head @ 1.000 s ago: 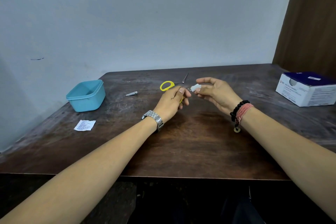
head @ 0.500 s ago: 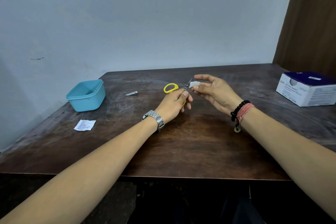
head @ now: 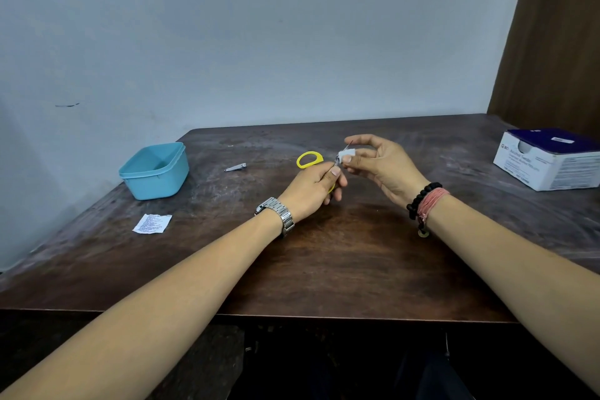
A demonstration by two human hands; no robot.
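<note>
Holding yellow scissors (head: 309,160) in left hand (head: 311,187) | right hand (head: 388,166) is pinching a small white piece (head: 344,153), maybe tape | blades are touching it

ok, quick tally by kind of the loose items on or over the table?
scissors: 1
white strip: 1
blue tub: 1
nail clipper: 1
printed paper slip: 1
carton: 1
Total: 6
</note>
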